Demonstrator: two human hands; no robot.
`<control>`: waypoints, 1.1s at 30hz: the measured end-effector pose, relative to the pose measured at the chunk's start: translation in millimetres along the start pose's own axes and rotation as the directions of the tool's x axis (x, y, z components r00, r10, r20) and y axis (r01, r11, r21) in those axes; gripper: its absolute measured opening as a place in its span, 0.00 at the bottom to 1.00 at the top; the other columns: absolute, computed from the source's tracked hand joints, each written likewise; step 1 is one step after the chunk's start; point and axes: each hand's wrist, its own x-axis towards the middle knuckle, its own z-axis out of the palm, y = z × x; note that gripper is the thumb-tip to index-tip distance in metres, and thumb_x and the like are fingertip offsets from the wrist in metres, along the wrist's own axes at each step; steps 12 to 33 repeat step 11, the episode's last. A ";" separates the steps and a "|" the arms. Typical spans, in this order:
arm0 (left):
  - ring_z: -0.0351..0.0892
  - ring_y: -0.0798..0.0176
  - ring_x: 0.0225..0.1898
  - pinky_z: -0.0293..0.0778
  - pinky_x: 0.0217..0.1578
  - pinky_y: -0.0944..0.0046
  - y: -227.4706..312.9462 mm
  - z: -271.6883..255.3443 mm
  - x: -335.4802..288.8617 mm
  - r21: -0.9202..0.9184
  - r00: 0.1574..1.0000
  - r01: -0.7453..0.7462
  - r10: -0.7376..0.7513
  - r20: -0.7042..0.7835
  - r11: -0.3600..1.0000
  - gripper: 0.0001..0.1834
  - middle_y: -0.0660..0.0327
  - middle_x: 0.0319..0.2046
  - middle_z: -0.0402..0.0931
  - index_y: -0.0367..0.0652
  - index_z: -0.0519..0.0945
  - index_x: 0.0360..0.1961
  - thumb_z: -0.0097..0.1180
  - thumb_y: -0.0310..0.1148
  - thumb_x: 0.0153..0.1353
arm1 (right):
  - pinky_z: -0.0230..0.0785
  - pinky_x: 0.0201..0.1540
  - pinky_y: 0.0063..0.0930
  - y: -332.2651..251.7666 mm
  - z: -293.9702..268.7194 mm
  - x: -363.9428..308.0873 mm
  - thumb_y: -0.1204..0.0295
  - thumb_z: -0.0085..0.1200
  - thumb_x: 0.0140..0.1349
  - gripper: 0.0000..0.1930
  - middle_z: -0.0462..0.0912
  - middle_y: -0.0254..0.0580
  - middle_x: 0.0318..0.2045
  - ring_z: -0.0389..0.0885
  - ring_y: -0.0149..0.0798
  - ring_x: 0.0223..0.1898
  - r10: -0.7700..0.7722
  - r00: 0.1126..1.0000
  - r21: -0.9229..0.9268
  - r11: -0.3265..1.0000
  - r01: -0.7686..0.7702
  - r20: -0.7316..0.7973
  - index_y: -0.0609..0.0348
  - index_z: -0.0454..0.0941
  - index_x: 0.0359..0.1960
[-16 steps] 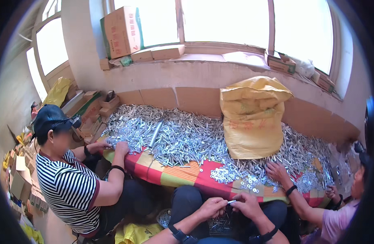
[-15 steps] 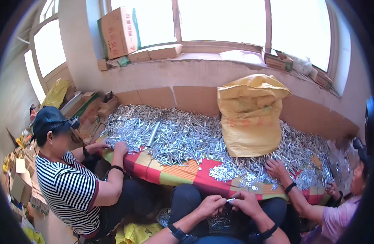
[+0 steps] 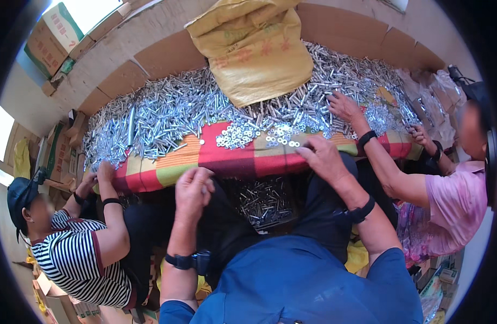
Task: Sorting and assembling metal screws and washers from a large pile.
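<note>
My left hand (image 3: 194, 191) is raised above my left thigh, its fingers curled closed. What it holds, if anything, is too small to make out. My right hand (image 3: 325, 159) reaches over the near edge of the checked cloth (image 3: 221, 156), thumb and fingertips slightly apart, just beside a few loose washers (image 3: 283, 141). Left of those lies a heap of small round washers (image 3: 237, 136). Behind, a broad pile of short metal pins (image 3: 173, 113) covers the tabletop. Between my knees, below the table edge, a container of metal pins (image 3: 262, 202) is partly in shadow.
A yellow woven sack (image 3: 256, 59) stands on the pile. On the left a person in a striped shirt (image 3: 86, 248) handles small parts; on the right another in a pink top (image 3: 454, 191) reaches into the pile. Cardboard (image 3: 173, 48) lines the table's back.
My hands, together at a small metal pin before, have parted: the left moved left and up, the right up to the washers. The view has tilted down.
</note>
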 end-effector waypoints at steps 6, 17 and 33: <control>0.58 0.78 0.10 0.51 0.11 0.76 -6.0 -41.2 4.0 -0.083 0.986 -0.044 0.029 -0.167 0.996 0.14 0.62 0.20 0.74 0.37 0.79 0.38 0.52 0.39 0.75 | 0.74 0.38 0.47 21.2 -8.0 -27.1 0.66 0.63 0.59 0.11 0.79 0.52 0.32 0.81 0.57 0.34 0.043 0.999 -0.072 0.996 -0.044 -0.021 0.62 0.78 0.33; 0.60 0.77 0.09 0.52 0.10 0.75 -15.5 -39.4 -0.8 -0.014 0.975 -0.118 0.114 -0.192 0.993 0.15 0.60 0.20 0.75 0.37 0.78 0.40 0.52 0.40 0.75 | 0.74 0.39 0.45 9.9 0.2 -30.9 0.68 0.64 0.57 0.10 0.79 0.51 0.34 0.81 0.58 0.36 0.051 0.998 -0.204 0.978 -0.041 0.046 0.60 0.78 0.35; 0.60 0.77 0.09 0.52 0.10 0.75 -15.5 -39.4 -0.8 -0.014 0.975 -0.118 0.114 -0.192 0.993 0.15 0.60 0.20 0.75 0.37 0.78 0.40 0.52 0.40 0.75 | 0.74 0.39 0.45 9.9 0.2 -30.9 0.68 0.64 0.57 0.10 0.79 0.51 0.34 0.81 0.58 0.36 0.051 0.998 -0.204 0.978 -0.041 0.046 0.60 0.78 0.35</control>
